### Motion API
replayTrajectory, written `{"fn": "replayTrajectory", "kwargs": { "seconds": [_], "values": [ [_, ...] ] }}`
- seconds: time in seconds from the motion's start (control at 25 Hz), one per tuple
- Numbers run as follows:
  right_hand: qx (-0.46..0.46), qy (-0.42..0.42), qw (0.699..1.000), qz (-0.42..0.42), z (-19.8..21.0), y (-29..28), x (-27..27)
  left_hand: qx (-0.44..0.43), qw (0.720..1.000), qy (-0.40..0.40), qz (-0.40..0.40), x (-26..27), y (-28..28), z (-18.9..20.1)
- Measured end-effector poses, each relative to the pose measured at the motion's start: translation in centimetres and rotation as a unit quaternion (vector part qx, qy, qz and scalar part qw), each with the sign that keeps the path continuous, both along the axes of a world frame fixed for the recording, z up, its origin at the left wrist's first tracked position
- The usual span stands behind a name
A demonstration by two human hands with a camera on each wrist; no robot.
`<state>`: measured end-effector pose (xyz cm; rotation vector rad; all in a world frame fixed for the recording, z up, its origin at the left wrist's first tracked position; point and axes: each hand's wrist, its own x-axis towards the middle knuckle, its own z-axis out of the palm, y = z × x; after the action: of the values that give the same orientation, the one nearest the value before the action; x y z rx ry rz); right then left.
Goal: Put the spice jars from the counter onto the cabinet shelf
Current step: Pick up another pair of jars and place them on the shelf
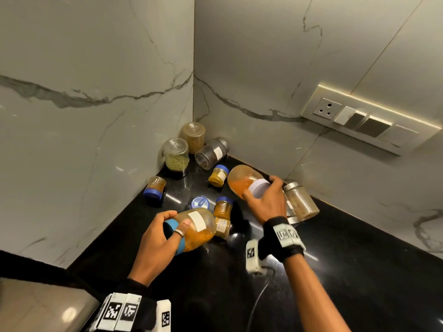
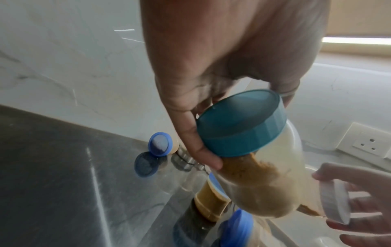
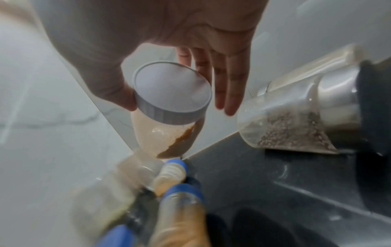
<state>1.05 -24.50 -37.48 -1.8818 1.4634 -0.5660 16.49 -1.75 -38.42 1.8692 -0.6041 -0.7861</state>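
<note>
Black glossy stone table (image 1: 359,271), set in a corner of pale veined marble walls. Cabinet shelf not in any view.

Far left: small clear jar with a blue cap (image 1: 154,185), tipped over near the left wall. Behind it, upright clear glass jar of green seeds (image 1: 175,154) and tall jar of tan powder (image 1: 193,136) in the corner; a clear jar of dark spice with a steel lid (image 1: 211,153) leans or lies beside them.

Left hand (image 1: 159,238) is wrapped round the teal lid end of a clear plastic jar of yellow-orange powder (image 1: 199,228), thumb on one side, ringed finger on the other. Jar is tilted, off the table; powder has slid along its lower side, so it is part full and likely light. Smooth plastic wall and loose contents that shift: the ribbed lid rim looks the surest hold, if the lid is screwed tight.

Centre: small blue-capped jars of yellow and amber spice (image 1: 217,176) stand close together, some just beside the left-hand jar. Easy to knock.

Right hand (image 1: 266,200) clasps the white-lidded clear jar of orange powder (image 1: 242,180) at its lid, thumb against the ribbed rim; fingers spread behind it, contact partly hidden. Jar tilted, about a third full.

Far right: clear jar of grey-brown granules with a steel lid (image 1: 300,200), on its side near the right wall. Round and possibly glass; may roll, take it round the body.
</note>
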Motion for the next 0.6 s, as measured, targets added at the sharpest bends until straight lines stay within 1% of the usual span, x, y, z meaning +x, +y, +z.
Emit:
{"fn": "replayTrajectory", "kwargs": {
  "seconds": [0.08, 0.16, 0.28, 0.32, 0.36, 0.52, 0.6],
  "values": [
    [-0.003, -0.070, 0.998, 0.004, 1.5, 2.6, -1.7, -0.010, 1.000, -0.024, -0.011, 0.1, 0.2, 1.4],
    [-0.032, -0.118, 0.992, 0.013, 3.3, 4.4, -3.0, -0.031, 0.996, -0.075, -0.023, 0.5, 0.4, 3.2],
    [-0.108, -0.137, 0.984, 0.026, 7.3, 5.9, -4.4, -0.076, 0.983, -0.157, -0.060, 1.2, 0.7, 7.0],
    [-0.140, -0.137, 0.980, 0.029, 9.1, 6.4, -4.8, -0.089, 0.978, -0.173, -0.071, 1.3, 0.7, 8.5],
    [-0.174, -0.143, 0.974, 0.036, 11.0, 7.0, -5.2, -0.106, 0.975, -0.179, -0.079, 1.4, 0.8, 10.3],
    [-0.281, -0.180, 0.941, 0.058, 19.0, 9.8, -7.3, -0.194, 0.964, -0.161, -0.086, 1.8, 1.0, 18.0],
    [-0.322, -0.194, 0.925, 0.057, 23.2, 11.7, -8.4, -0.250, 0.951, -0.154, -0.093, 1.9, 1.2, 22.2]
  ]
}}
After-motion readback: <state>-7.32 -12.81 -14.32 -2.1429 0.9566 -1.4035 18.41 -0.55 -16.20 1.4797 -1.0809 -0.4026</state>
